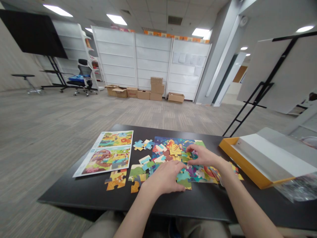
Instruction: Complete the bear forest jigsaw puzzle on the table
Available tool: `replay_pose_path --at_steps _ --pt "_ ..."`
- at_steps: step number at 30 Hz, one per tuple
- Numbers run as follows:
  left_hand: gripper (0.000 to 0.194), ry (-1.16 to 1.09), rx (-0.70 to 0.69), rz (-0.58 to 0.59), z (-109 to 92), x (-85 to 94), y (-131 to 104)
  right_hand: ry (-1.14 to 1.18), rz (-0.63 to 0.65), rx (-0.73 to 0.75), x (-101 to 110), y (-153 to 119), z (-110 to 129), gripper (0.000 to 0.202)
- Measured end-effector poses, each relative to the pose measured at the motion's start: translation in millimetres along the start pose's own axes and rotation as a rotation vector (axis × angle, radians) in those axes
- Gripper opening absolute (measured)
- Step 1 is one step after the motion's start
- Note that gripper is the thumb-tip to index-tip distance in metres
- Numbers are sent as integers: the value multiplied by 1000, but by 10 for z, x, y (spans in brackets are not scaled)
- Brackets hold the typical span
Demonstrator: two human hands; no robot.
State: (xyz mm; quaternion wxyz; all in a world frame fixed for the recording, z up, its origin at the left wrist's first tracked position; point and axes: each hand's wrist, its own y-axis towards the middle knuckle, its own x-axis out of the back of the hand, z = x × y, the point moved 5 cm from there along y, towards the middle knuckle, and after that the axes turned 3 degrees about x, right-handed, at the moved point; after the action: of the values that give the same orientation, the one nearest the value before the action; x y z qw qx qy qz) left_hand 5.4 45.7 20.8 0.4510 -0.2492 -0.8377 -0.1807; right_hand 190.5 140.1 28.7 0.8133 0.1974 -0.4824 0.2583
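Colourful jigsaw pieces lie over a printed picture sheet (199, 177) on the black table. My left hand (167, 177) rests low over the pieces near the sheet's middle, its fingers spread and pointing right, touching a green piece (184, 180). Just to the right, my right hand (200, 155) reaches in with thumb and index finger apart, above a green and yellow piece (185, 156). Nothing shows held in either hand. An orange spotted piece (116, 180) lies at the left, and light blue pieces (143, 144) lie further back.
A reference sheet (109, 153) with two pictures lies on the table's left part. An open yellow box (255, 168) stands at the right, with clear plastic wrap (298, 187) beside it. The table's (81, 195) front edge is close to the person's legs.
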Motion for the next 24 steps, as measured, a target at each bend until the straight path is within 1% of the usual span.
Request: replay_pose_path --at_steps 3,5,8,11,13,14,16,19,24 --pt "67 -4 -1 -2 7 -6 -21 58 23 -70 117 -75 -105 32" --pt "68 -9 -6 -3 -1 0 -29 149 44 -108 175 -117 -143 34" --pt "61 -9 10 -27 -14 54 -25 348 73 -101 179 -130 -93 39" --pt "49 -3 134 -161 43 187 -18 487 84 -30 105 -92 53 44" --pt "48 -33 241 -246 115 267 -23 539 73 35 52 -58 160 45" --pt "50 -56 278 -267 147 290 -26 561 64 60 30 -43 204 44" --pt "57 -86 310 -263 187 306 -24 602 46 88 1 -20 266 44" --pt "67 -77 301 -234 183 301 -13 653 37 89 -26 0 306 49" --pt "68 -58 278 -246 139 290 5 676 14 107 -56 22 356 55"
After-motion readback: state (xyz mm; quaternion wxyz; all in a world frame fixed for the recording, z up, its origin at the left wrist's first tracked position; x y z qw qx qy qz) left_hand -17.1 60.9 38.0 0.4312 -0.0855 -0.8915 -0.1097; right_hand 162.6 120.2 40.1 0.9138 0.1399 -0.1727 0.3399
